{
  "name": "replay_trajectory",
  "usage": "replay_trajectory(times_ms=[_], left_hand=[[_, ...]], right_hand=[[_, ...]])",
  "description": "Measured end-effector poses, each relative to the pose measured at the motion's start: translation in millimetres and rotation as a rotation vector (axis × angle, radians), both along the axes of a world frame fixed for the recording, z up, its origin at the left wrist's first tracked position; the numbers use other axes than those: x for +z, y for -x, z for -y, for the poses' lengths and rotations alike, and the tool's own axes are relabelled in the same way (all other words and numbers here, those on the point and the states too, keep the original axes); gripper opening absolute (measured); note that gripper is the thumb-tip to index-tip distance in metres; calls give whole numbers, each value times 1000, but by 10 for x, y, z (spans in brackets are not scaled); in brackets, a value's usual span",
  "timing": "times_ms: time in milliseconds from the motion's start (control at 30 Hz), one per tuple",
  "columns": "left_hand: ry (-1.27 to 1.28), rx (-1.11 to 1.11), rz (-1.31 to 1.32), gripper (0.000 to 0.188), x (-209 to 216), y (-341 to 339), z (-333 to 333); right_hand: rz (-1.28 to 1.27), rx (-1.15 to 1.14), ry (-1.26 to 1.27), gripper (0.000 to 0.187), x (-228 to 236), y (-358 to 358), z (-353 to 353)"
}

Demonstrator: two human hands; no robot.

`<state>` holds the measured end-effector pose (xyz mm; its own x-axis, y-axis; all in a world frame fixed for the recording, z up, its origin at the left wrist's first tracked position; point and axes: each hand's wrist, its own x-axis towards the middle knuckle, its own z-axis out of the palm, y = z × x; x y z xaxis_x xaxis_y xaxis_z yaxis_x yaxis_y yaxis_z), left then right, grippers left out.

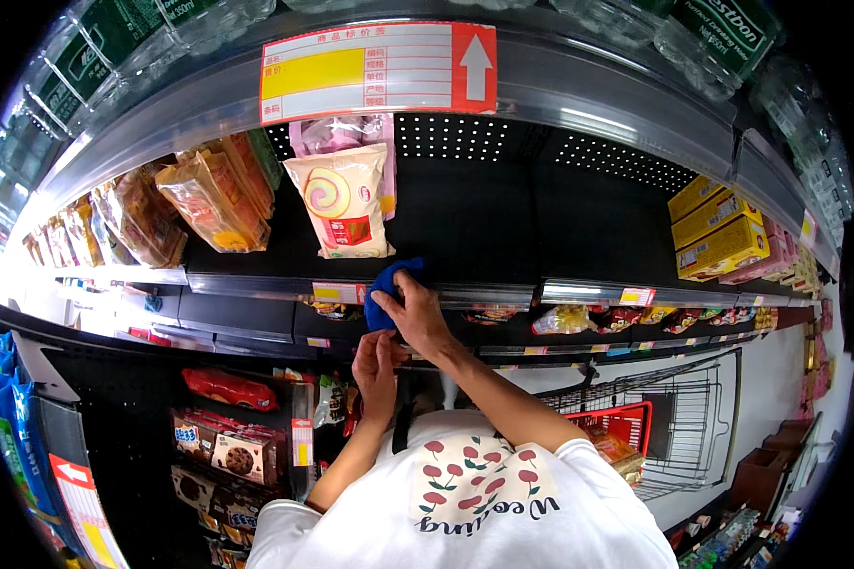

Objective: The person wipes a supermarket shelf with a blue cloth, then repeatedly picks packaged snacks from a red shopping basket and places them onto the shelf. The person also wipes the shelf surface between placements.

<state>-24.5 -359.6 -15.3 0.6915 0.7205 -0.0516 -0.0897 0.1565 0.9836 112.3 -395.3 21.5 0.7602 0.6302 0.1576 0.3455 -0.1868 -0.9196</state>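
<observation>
My right hand grips a blue cloth, its fingers closed over it at the front edge of the black shelf. The cloth covers part of the edge strip beside a small yellow-and-red price label. Just below it is my left hand, its thumb and fingers pinched together; whether anything is between them cannot be made out. Right behind the cloth, a cream snack bag with a swirl-roll picture stands upright, in front of a pink bag.
Brown snack packs line the shelf's left side, and yellow boxes stand at its right end. Bottled drinks fill the level above. Lower down are cookie packs, a red basket and a wire shopping cart.
</observation>
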Motion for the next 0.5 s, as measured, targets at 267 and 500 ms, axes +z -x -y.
replay_trajectory(times_ms=[267, 500], left_hand=[[-58, -39, -2, 22, 21, 22, -93], [-21, -90, 41, 26, 143, -111, 38]], right_hand=[[-57, -199, -47, 38, 187, -278, 551], [588, -163, 127, 23, 1104, -734, 871]])
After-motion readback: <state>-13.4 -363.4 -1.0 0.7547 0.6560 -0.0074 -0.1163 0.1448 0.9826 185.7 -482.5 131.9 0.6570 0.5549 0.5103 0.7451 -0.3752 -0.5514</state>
